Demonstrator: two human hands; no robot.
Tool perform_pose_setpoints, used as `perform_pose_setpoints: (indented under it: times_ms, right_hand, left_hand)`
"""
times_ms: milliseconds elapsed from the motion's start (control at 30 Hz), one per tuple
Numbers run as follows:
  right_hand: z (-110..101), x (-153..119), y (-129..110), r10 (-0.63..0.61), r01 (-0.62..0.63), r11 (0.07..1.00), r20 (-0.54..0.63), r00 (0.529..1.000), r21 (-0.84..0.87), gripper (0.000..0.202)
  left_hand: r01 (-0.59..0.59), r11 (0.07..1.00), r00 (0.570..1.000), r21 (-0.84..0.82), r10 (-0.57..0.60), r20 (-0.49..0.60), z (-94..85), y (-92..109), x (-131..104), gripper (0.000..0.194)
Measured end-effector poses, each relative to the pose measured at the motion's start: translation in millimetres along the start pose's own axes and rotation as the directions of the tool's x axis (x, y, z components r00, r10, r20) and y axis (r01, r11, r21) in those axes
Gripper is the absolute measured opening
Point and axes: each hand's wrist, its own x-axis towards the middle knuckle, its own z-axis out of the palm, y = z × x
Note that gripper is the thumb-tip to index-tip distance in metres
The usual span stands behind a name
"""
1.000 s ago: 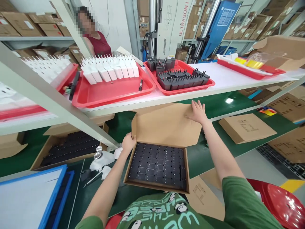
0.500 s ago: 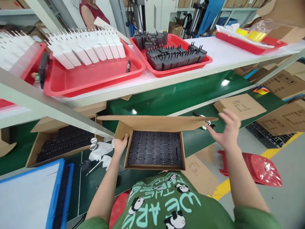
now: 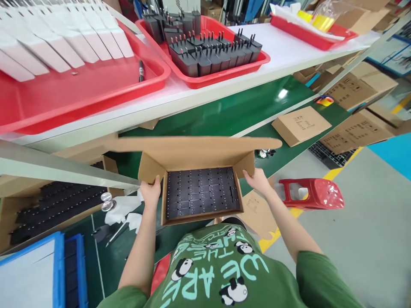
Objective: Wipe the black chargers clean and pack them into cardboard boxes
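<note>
An open cardboard box [image 3: 201, 217] stands before me on the green table, its lid raised at the far side. Rows of black parts with small metal pins [image 3: 202, 192] fill it. My left hand [image 3: 150, 191] is closed on the side flap at the box's left. At the right, my right hand [image 3: 257, 179] pinches the other side flap between thumb and fingers. Both flaps stand partly folded beside the raised lid.
Overhead, a shelf [image 3: 180, 92] crosses the view, holding red trays [image 3: 160, 77] of white and black parts. Left lie another open box [image 3: 112, 171] and blue-edged trays [image 3: 59, 265]. A closed carton [image 3: 302, 124] and red stool [image 3: 327, 193] are right.
My right hand has come down and left from open air and taken hold of the right flap. My left hand stays on the left flap. The camera view has shifted.
</note>
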Motion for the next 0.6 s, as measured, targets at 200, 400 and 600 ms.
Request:
perform_pose_setpoints:
  times_ms: [200,400,600]
  right_hand:
    - [37,-53,7,0.121,-0.123,0.992,-0.065,0.991,-0.027,0.031]
    - [48,-53,12,0.138,-0.143,0.989,-0.112,0.984,-0.038,0.031]
    - [45,-77,4,0.039,-0.048,0.998,-0.17,0.985,-0.052,0.033]
  left_hand:
    - [-0.217,0.976,0.973,0.016,0.215,0.081,18.6,3,-107,0.038]
    - [-0.662,0.726,0.525,-0.185,0.626,0.576,127.1,60,-194,0.034]
    - [-0.77,0.565,0.171,-0.298,0.632,0.755,169.6,78,-194,0.036]
